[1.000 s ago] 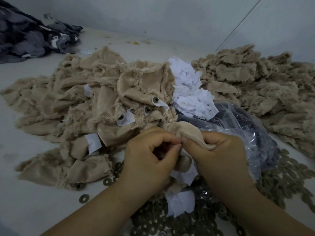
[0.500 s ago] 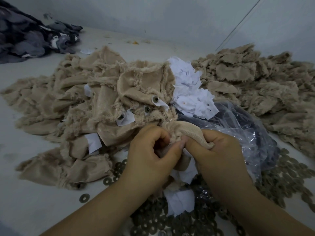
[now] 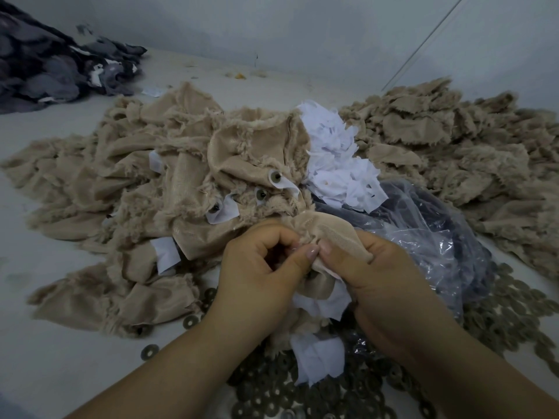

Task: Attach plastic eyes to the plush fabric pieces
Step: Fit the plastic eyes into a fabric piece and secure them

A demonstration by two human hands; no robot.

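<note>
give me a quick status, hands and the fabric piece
Left hand and right hand both pinching one tan plush piece. Eye hidden between fingers. Clear plastic bag close on the right, not blocking.

Two bare forearms come in from the lower edge, one on either side of the white patch (image 3: pixel 317 359). No sleeve, watch, bracelet or ring shows on either. The left hand (image 3: pixel 257 276), left of the patch and above it, has a short, pale, glossy thumbnail. The right hand (image 3: pixel 378 285), right of the patch, shows a similar trimmed, unpainted nail. Both wrists are uncovered.
</note>
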